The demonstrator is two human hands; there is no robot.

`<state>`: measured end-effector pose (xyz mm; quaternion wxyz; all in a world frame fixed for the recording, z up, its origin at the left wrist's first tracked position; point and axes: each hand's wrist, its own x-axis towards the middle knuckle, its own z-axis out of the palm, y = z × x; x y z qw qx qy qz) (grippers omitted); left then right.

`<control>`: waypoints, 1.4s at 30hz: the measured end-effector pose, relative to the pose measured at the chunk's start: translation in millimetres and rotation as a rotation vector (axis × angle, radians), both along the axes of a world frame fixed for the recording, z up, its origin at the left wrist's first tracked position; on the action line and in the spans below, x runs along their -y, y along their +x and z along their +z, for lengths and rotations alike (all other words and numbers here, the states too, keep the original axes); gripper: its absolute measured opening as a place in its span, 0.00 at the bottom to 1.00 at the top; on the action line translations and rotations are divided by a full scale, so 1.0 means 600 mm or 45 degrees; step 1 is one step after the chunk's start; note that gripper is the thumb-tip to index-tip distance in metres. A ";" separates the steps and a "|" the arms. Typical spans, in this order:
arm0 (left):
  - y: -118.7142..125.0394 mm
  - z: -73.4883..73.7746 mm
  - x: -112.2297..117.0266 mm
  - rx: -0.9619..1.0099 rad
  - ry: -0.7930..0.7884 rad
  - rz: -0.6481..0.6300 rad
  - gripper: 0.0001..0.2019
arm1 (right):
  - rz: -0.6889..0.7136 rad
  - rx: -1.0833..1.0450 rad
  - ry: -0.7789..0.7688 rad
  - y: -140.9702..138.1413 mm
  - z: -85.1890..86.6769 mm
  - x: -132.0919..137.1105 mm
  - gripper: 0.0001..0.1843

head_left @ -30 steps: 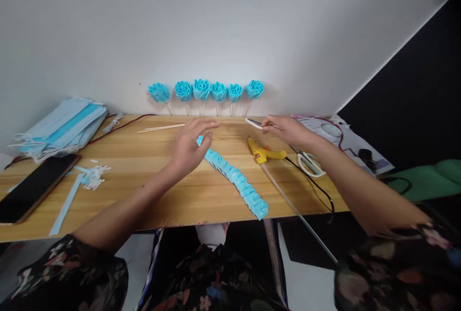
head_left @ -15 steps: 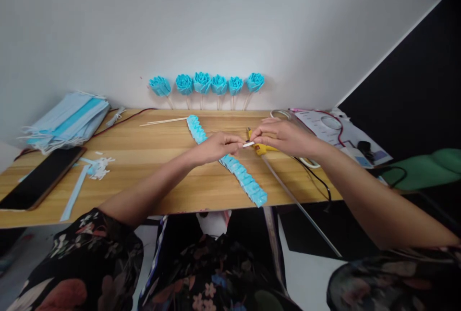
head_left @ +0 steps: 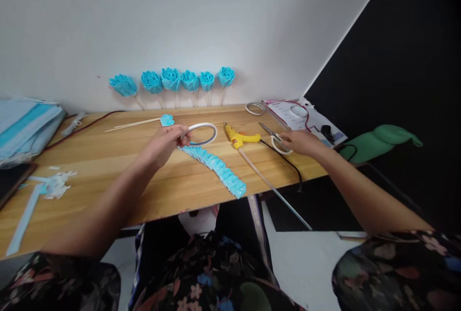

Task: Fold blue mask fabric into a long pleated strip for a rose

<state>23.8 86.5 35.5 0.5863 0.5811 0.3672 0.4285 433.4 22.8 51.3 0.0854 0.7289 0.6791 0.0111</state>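
Observation:
My left hand (head_left: 166,143) pinches the near side of a thin white ring of tape (head_left: 215,133), held above the table. Partly below the ring lies a long strip of pleated light-blue material (head_left: 218,167); my hand and the ring cover some of it. To the right, my right hand (head_left: 301,143) has its fingers closed at the white handles of a pair of scissors (head_left: 275,141), blades pointing away to the left. Between both hands rests a yellow glue gun (head_left: 242,139) with a long glue stick (head_left: 275,190) jutting past the table edge.
Several blue flowers on sticks (head_left: 189,80) lean on the wall. Two thin sticks (head_left: 135,124) touch the strip's far end. Face masks (head_left: 25,126), a phone (head_left: 12,183) and white scraps (head_left: 59,185) are left. Another tape ring (head_left: 255,108), papers (head_left: 306,118) and green cloth (head_left: 378,143) are right.
My hands have moved apart: the left went left with the ring, now facing up in full view, and the right went right to the scissors. The view has turned to the right.

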 end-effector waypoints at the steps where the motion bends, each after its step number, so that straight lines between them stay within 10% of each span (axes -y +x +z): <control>1: 0.002 -0.001 0.001 0.029 -0.007 -0.010 0.12 | -0.070 0.039 -0.067 -0.004 -0.006 0.003 0.17; 8: -0.013 -0.004 0.002 0.286 -0.079 -0.070 0.18 | -0.352 -0.022 0.003 -0.024 -0.028 -0.002 0.29; 12: -0.024 -0.006 -0.001 0.386 -0.120 -0.066 0.21 | -0.617 -0.763 0.220 -0.012 0.015 -0.002 0.20; 18: -0.025 -0.008 -0.004 0.498 -0.177 -0.111 0.23 | -0.523 -2.006 0.460 -0.073 0.090 0.036 0.10; 23: -0.027 -0.006 -0.002 0.528 -0.169 -0.152 0.24 | -0.210 -2.255 0.143 -0.148 0.042 0.065 0.43; 32: -0.022 -0.003 0.009 0.493 -0.074 -0.312 0.29 | 0.545 -2.290 -0.668 -0.283 0.029 0.086 0.44; 42: -0.019 -0.008 0.020 0.392 0.021 -0.434 0.30 | 0.488 -2.332 -0.886 -0.293 -0.003 0.066 0.32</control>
